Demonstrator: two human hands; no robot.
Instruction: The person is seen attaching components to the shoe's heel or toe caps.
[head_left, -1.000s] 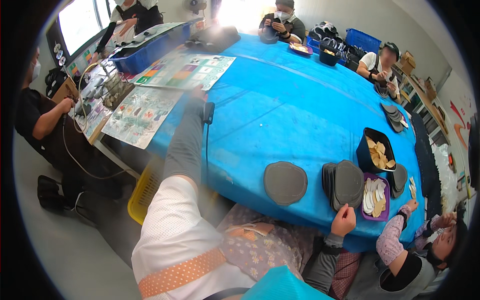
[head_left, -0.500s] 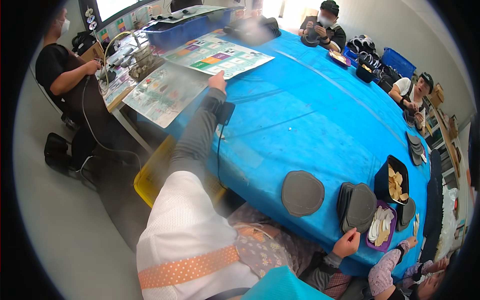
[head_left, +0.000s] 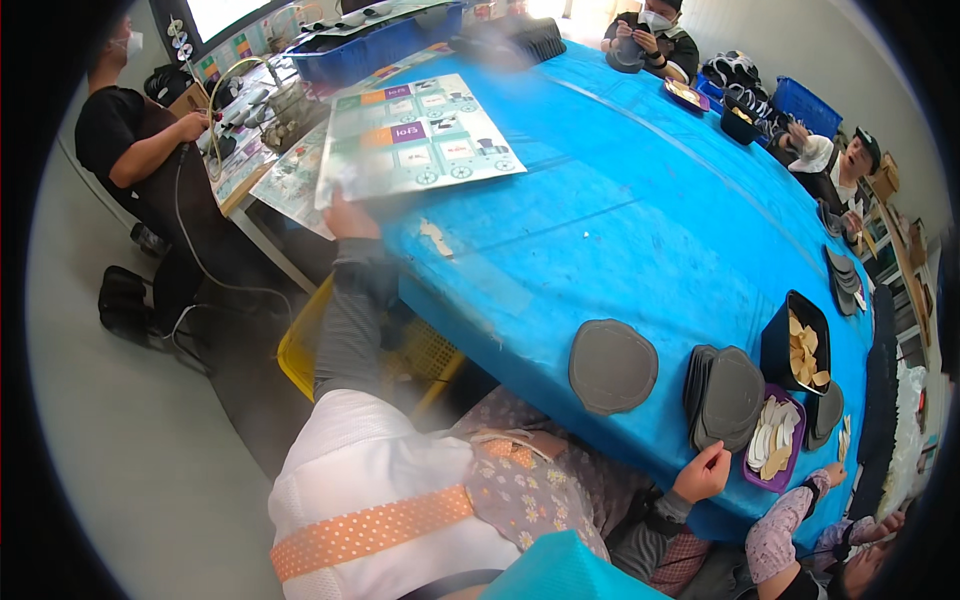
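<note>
On my feed, the left hand (head_left: 352, 220) pinches the near left corner of a printed sheet (head_left: 430, 130), its fingertips blurred. I see that sheet over the left part of the blue surface (head_left: 570, 240); I can't tell how much of it rests there. Another printed sheet (head_left: 285, 190) lies partly behind it, to the left.

The right hand (head_left: 702, 474) is at the near edge, fingers curled and thumb pressed to the forefinger, just beside a stack of dark grey pieces (head_left: 733, 400); I can't tell whether it touches them. Left of the stack, I have a flat dark grey piece (head_left: 613, 366). To its right are a purple tray (head_left: 768, 484) of white and tan pieces and, farther off, a black bin (head_left: 776, 345) of tan pieces.
</note>
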